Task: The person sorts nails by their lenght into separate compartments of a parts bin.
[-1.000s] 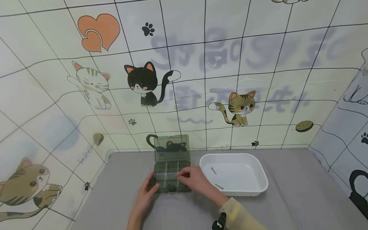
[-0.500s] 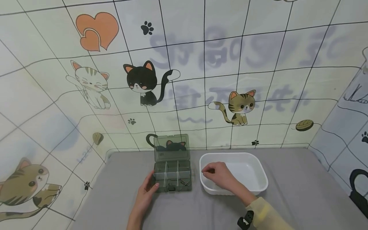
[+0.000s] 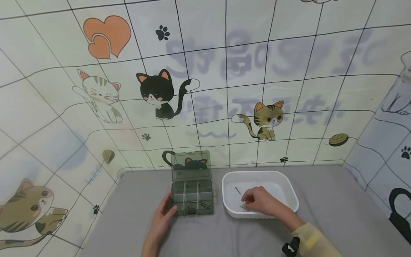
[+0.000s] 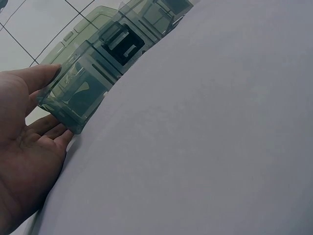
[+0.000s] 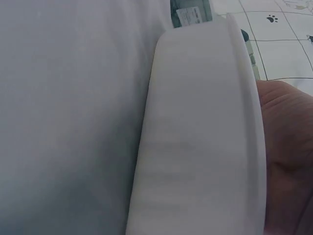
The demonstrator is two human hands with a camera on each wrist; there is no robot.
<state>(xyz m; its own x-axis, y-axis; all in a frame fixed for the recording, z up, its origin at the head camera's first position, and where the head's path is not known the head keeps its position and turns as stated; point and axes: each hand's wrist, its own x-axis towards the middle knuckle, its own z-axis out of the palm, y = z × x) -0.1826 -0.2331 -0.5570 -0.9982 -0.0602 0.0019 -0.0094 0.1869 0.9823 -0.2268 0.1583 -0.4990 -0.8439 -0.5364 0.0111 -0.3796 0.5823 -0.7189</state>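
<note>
In the head view, a green see-through compartment box stands with its lid raised. Several screws lie in its front right compartment. My left hand holds the box at its left front corner; the left wrist view shows the thumb over the corner and the other fingers along the side. My right hand is inside the white tray, fingers bent down beside a screw. A second screw lies farther back in the tray. In the right wrist view, the tray wall hides the right fingertips.
A grey cloth covers the table, and a cat-patterned sheet hangs behind and at the sides. The tray stands just right of the box. At the far right edge is a black looped object.
My right hand has gone from the box's front right compartment to the tray, then lower and rightward beside the nearer screw. The screws in that compartment have come into view. My left hand stays put.
</note>
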